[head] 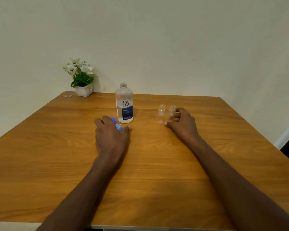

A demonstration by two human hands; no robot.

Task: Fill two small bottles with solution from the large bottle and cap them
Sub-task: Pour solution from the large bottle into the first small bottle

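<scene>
The large clear solution bottle (124,104) with a white and blue label stands uncapped in the middle of the wooden table (57,155). Two small clear bottles stand uncapped to its right. My right hand (182,124) curls its fingers round the right small bottle (171,110); the left small bottle (161,115) stands free beside it. My left hand (110,135) lies with relaxed, spread fingers over two blue caps (118,126) just in front of the large bottle. The caps are partly hidden by the fingers.
A white pot with white flowers (83,77) stands at the table's far left corner against the wall. A small clear scrap (68,95) lies next to it. The table's right edge runs close to a dark opening at the right.
</scene>
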